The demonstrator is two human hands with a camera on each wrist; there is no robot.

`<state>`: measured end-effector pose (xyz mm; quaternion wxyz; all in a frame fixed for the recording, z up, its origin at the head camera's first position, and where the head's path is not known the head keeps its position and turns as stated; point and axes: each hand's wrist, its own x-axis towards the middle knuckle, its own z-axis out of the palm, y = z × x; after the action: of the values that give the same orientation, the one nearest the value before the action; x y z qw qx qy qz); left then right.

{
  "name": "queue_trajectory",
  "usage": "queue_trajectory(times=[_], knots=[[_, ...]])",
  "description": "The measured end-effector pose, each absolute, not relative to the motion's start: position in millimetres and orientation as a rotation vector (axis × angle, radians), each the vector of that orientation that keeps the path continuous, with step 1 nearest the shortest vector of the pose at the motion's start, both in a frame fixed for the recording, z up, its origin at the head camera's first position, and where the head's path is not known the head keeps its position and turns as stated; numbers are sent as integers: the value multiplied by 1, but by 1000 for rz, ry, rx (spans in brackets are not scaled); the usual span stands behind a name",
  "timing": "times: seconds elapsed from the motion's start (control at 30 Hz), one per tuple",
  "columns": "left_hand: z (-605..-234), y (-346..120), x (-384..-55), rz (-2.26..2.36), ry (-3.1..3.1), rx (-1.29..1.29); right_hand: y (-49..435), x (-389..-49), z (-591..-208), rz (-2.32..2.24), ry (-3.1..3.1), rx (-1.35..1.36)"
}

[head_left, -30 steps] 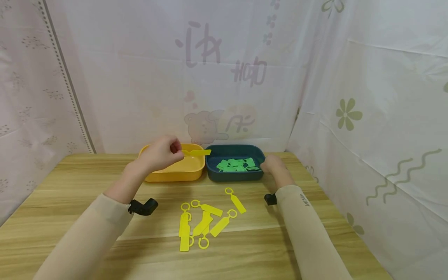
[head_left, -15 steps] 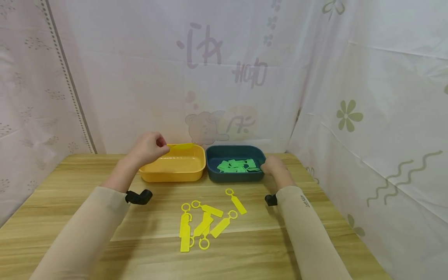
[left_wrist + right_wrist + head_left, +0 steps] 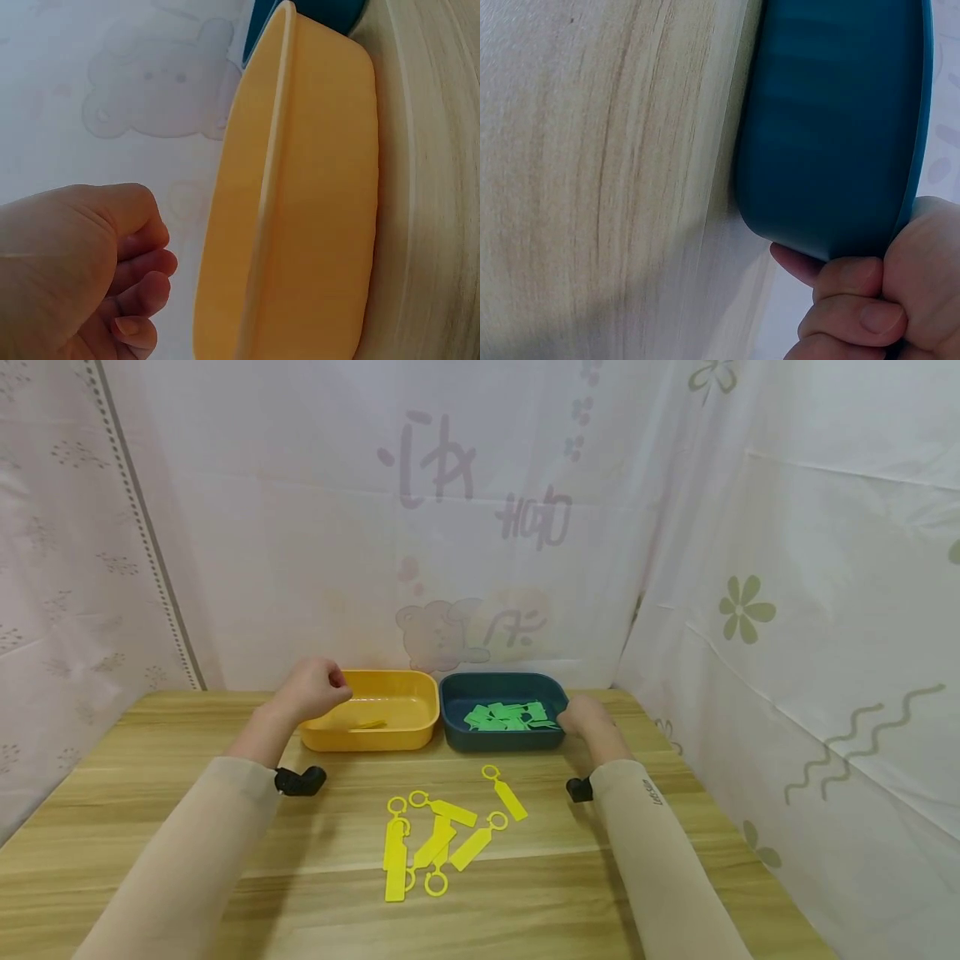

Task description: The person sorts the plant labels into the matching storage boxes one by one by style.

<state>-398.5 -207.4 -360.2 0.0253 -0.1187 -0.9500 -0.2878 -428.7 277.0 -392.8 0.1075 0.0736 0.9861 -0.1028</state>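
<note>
My left hand (image 3: 311, 689) hovers over the left side of a yellow plastic bin (image 3: 375, 741). Its fingers are loosely curled with nothing between them, as the left wrist view shows beside the bin's wall (image 3: 322, 172). Inside lies a yellow tag (image 3: 368, 724), partly hidden by the front wall. My right hand (image 3: 588, 717) grips the right end of a dark teal bin (image 3: 504, 742); in the right wrist view its fingers (image 3: 851, 319) bend against the end wall. Several green tags (image 3: 506, 717) are heaped in that bin.
Several yellow tags with ring hooks lie on the wooden table (image 3: 300, 893) in front of the bins, some overlapping, such as a tag (image 3: 395, 868) at the left. One tag (image 3: 511, 797) lies apart at the right. A patterned curtain (image 3: 315, 552) hangs behind.
My left hand has moved left with a yellow tag, over the yellow bin, and let it go; the tag now lies inside. My right hand has stayed on the teal bin.
</note>
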Motion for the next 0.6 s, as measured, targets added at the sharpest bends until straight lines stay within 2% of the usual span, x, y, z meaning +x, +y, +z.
queue_trajectory(times=[0.27,0.6], knots=[[-364,-204,-396,-850,-2933,-432,276,-426,-392,-291,2914,202],[-361,-173,-376,-760,-2885,-724,276,-426,-394,-308,2907,199]])
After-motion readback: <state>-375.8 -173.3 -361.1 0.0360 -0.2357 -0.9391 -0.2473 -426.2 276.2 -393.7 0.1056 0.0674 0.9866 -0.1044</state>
